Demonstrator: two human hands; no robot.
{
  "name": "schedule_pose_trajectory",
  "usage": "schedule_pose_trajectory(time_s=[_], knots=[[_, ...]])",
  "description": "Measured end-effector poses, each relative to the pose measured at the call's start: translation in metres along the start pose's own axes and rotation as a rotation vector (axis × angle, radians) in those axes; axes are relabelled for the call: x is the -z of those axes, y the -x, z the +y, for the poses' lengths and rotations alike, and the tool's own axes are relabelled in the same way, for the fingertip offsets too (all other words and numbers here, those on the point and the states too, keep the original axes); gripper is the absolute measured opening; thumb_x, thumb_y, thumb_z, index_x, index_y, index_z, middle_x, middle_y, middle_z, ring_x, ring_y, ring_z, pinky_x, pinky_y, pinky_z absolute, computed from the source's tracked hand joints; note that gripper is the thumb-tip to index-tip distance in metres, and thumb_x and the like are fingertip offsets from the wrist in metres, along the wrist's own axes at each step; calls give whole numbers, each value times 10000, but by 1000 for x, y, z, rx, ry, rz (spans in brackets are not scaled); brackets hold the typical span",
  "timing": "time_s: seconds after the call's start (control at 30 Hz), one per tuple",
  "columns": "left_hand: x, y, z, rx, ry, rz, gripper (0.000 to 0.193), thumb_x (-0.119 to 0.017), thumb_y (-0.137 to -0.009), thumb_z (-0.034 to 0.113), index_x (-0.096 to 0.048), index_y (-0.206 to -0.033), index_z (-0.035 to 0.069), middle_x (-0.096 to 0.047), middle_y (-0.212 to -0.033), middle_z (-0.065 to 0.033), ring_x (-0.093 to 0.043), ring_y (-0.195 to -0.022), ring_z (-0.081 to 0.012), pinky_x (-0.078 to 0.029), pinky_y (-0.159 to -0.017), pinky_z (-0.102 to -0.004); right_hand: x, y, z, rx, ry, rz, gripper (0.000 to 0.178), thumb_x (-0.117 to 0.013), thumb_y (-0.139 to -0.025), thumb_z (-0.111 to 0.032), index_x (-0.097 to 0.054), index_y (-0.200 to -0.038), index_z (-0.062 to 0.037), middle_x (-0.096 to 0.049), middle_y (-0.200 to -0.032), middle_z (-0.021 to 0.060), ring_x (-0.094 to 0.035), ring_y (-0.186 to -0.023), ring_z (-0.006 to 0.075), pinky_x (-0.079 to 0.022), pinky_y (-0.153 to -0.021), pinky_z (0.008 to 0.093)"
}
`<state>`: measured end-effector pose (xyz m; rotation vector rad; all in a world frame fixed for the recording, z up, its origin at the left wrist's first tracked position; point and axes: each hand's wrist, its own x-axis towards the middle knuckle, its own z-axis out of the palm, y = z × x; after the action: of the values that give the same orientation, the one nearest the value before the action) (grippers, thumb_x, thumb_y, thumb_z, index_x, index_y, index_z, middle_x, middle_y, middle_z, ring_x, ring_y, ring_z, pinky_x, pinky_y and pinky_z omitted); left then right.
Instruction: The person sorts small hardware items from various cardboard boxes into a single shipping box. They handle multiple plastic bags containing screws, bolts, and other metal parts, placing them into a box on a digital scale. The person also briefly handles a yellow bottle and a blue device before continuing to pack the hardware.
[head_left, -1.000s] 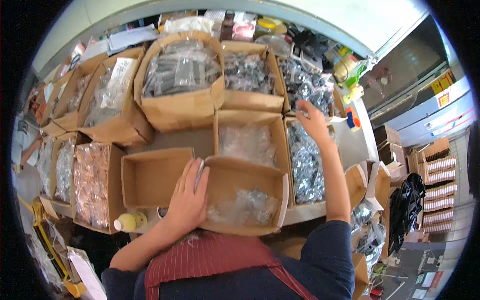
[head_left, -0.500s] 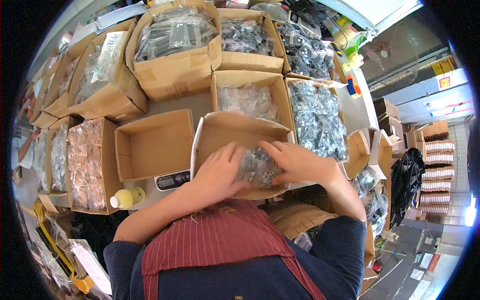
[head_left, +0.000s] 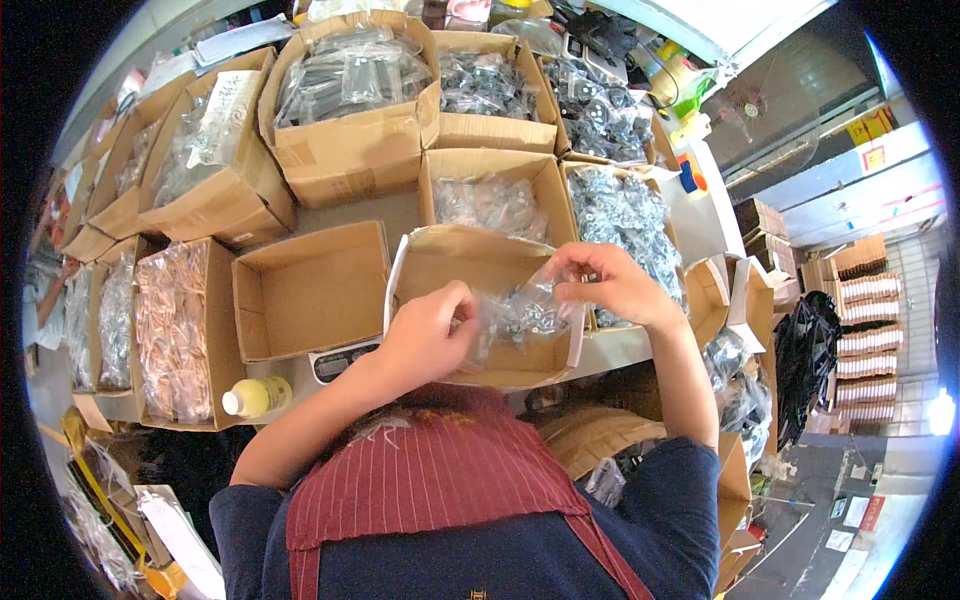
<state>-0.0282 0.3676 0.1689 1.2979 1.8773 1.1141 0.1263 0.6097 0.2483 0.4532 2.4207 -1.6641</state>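
1. Our left hand (head_left: 432,335) and right hand (head_left: 610,285) are both closed on one clear plastic bag (head_left: 520,315) of small metal parts, each pinching an upper corner, so the bag hangs stretched between them.
2. The bag sits just above the open cardboard box (head_left: 480,265) directly under our hands; the left hand is over the box's near-left corner, the right hand over its right wall.
3. Just left of the left hand we see an empty brown box (head_left: 310,290), and below that hand a small scale (head_left: 335,362) peeks out from under the boxes.
4. Further left of the left hand, near our elbow, a yellow bottle (head_left: 255,397) with a white cap lies on the bench (head_left: 350,215).
5. Beyond it to the left stands a box of copper-coloured parts (head_left: 175,330) in clear wrap.
6. Just beyond the right hand a box of bagged silver hardware (head_left: 625,215) lies open, and straight ahead of both hands another box of bagged parts (head_left: 490,200) touches the box we work over.
7. Farthest ahead, a row of larger boxes (head_left: 345,100) holds more clear bags.
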Motion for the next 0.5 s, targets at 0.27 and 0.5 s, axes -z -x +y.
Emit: schedule_pose_trajectory(time_s=[0.27, 0.5], knots=[[3, 1, -8, -136, 372, 63, 468, -765, -912, 173, -557, -1306, 31, -639, -1245, -87, -602, -1151, -188, -492, -1011, -358, -27, -12, -21, 33, -464, 7, 263, -651, -962, -86, -606, -1197, 21, -663, -1042, 71, -673, -954, 163, -606, -810, 345], [23, 8, -3, 122, 760, -156, 387, -657, -998, 117, -523, -1350, 28, -663, -1156, -62, -641, -1046, -139, -532, -930, -307, -44, -19, -18, 50, -463, -55, 343, -582, -1013, -102, -574, -1334, 18, -667, -1171, 113, -682, -1016, 223, -596, -875, 376]])
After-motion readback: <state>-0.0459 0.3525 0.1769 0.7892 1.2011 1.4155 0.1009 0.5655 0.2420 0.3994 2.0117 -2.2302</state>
